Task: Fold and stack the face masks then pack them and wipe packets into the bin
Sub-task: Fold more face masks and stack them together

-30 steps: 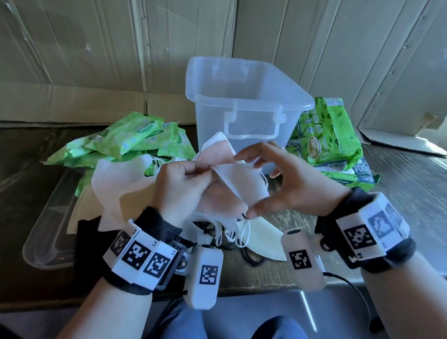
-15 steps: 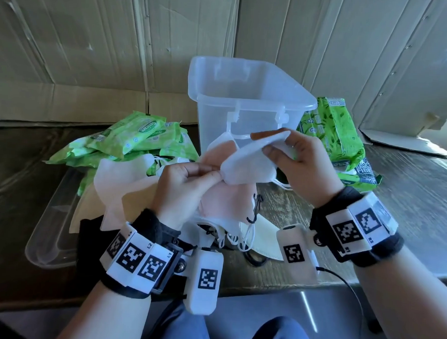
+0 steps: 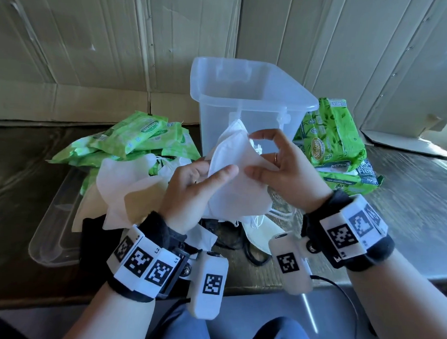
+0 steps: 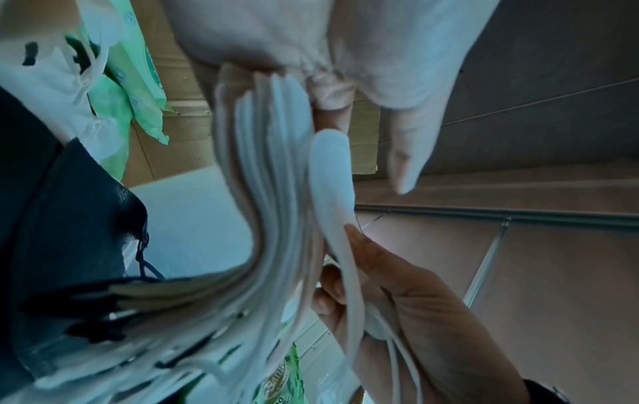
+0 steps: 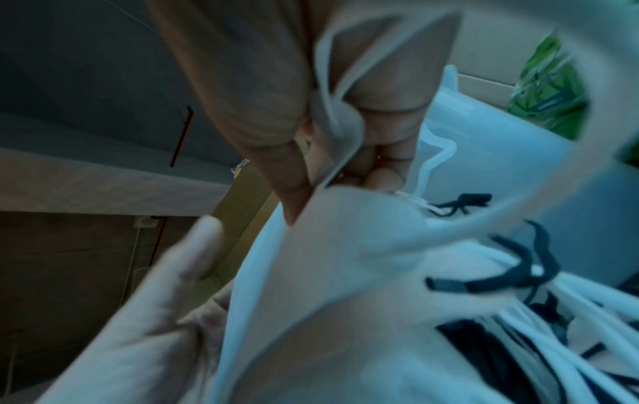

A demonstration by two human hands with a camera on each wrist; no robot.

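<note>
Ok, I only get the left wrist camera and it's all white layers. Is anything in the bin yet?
Observer: No. The head view shows the clear bin standing open, with nothing visible inside.
Operator: Is there a lid?
Observer: Yes, a clear lid lies flat on the table, partly under loose masks.
Operator: Where are the wipes?
Observer: Green packets are piled left of the bin, and bigger packs are stacked on its right.

Dark table [image 3: 408, 203] under bin [image 3: 248, 98], wipe packets [image 3: 139, 137]
</note>
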